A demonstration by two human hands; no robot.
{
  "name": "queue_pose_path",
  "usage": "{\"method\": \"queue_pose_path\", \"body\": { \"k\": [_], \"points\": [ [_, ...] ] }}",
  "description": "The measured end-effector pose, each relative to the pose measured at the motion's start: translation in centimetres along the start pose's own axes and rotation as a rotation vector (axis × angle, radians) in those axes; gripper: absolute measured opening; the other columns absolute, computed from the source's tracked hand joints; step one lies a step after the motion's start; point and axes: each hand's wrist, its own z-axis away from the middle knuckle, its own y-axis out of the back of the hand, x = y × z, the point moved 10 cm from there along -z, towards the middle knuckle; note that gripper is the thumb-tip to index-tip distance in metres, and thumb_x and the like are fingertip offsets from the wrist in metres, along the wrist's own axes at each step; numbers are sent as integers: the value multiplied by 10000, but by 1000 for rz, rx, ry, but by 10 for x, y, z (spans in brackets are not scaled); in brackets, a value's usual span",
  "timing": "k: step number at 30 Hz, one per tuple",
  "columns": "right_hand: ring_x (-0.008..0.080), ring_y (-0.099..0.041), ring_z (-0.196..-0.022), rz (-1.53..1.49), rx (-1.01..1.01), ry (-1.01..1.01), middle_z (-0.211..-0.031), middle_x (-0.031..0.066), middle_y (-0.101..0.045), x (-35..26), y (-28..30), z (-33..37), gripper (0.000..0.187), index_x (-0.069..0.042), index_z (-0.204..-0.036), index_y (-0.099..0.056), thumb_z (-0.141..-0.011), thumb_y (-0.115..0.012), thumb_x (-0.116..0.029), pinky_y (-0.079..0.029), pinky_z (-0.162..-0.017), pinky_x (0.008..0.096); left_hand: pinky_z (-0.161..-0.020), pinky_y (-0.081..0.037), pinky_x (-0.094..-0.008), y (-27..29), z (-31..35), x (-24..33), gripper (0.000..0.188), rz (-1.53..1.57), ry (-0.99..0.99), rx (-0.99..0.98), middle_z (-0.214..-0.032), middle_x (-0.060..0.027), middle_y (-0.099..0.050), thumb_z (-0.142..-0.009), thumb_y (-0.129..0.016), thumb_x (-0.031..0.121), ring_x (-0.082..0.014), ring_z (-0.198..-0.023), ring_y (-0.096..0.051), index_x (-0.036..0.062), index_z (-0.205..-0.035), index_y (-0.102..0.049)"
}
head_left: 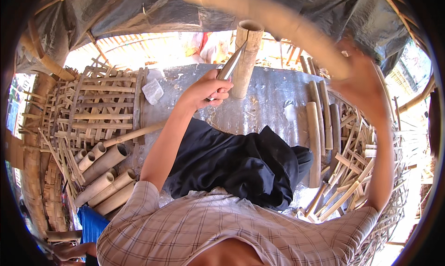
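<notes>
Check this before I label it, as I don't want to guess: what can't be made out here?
All in the head view:
- Right hand: motion blur hides its fingers and exact grip.
- Raised stick: motion blur hides its surface; the top edge cuts off part of its far end.
- Blade: the left hand covers its grip.
- Feet: not visible; dark cloth covers the legs.
</notes>
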Motion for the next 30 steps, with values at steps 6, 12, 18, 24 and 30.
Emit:
{"method": "queue_pose_path", "body": {
  "k": [6, 12, 18, 24, 30],
  "points": [
    [125, -657, -680, -99, 483, 25, -798, 61, -712, -3, 113, 0, 284, -49, -1088, -722, -877, -791, -226, -511, -629, 278, -322, -263, -209, 4, 1, 2, 179, 90, -18, -22, -658, 49, -438, -937, -621, 5, -6, -426, -359, 48, -1028, -472],
    [180, -720, -843, -712, 334, 129, -950, 109, -752, 36, -68, 2, 408, 23, -1104, -674, -764, -803, -161, -574, -762, 344, -329, -269, -231, 6, -1, 5, 185, 30, -15, 27, -651, 46, -436, -934, -637, 19, -16, -426, -364, 56, -1009, -472],
    [443, -683, -1106, -89, -190, -105, -1182, 303, -699, 67, -171, 44, 774, 75, -1418, -529, -721, -796, -128, -530, -980, 475, -344, -267, -261, 19, -22, -38, 208, -110, 34, -8, -636, 42, -425, -939, -648, 35, -36, -429, -374, 85, -972, -449],
    [475, -673, -1071, 84, -135, -97, -1113, 289, -717, 60, -111, 32, 667, -31, -1349, -611, -708, -757, -141, -531, -956, 525, -360, -264, -251, -2, -29, -31, 218, 12, 0, 30, -628, 59, -401, -978, -641, 43, -34, -431, -369, 101, -967, -431],
    [339, -722, -883, -75, 242, -35, -998, 208, -739, 36, 5, 13, 562, -18, -1267, -628, -726, -765, -82, -567, -811, 416, -379, -278, -249, -23, -25, -42, 182, 263, -1, 4, -607, 68, -409, -982, -643, 37, -23, -440, -363, 84, -926, -477]
  ]
}}
